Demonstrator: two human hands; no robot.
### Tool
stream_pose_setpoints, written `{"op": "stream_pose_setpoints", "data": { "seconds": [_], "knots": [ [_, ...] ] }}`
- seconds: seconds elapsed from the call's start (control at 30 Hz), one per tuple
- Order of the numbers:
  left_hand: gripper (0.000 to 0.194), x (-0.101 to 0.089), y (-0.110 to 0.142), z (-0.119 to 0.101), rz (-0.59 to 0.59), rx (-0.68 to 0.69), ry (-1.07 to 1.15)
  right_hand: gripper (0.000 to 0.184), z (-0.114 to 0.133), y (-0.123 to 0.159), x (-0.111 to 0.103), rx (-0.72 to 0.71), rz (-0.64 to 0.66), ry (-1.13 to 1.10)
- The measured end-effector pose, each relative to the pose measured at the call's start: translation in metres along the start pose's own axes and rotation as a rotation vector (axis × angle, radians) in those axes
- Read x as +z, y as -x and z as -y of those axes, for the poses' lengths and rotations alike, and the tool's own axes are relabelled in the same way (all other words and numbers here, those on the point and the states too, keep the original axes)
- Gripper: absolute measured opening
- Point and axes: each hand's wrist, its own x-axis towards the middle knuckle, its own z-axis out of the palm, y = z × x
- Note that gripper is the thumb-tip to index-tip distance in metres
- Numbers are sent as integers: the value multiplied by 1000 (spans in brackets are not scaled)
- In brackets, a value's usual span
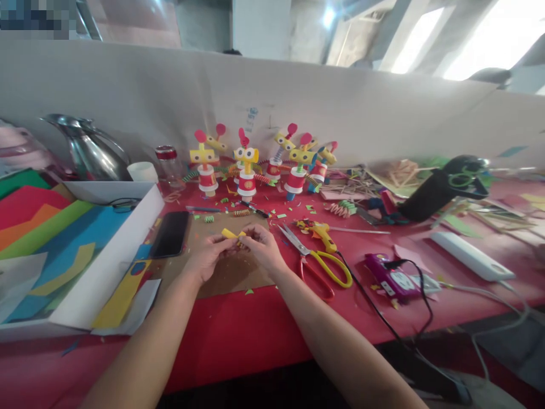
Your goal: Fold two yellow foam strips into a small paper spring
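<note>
My left hand (208, 254) and my right hand (263, 244) meet over a brown cardboard sheet (225, 275) on the red table (264, 329). Both pinch a small yellow paper piece (232, 233) between fingertips; the left holds its left end, the right its right end. Behind them stand several paper-cup figures (247, 170) with yellow heads, red cups and coiled paper arms. Scissors (317, 262) with red and yellow handles lie just right of my right hand. A yellow glue gun (320, 232) rests beyond them, its black cord trailing toward me.
A black phone (170, 234) lies left of the cardboard. A white box (102, 267) of coloured paper sheets fills the left side. A steel kettle (91, 150), a purple power strip (389, 278), a white bar (470, 255), wooden sticks and paper scraps crowd the back and right.
</note>
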Motion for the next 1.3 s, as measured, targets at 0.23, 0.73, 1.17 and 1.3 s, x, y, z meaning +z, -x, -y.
{"op": "stream_pose_setpoints", "data": {
  "seconds": [0.23,0.73,1.17,1.3],
  "knots": [
    [20,4,-2,5,-46,75,115,26,3,4,4,5,13,-49],
    [17,13,5,6,-12,89,197,17,0,5,4,-35,43,-109],
    [21,2,2,1,26,20,63,11,-2,2,-2,-98,55,102],
    [22,3,1,1,-5,22,125,17,-6,2,0,-121,42,56]
  ]
}}
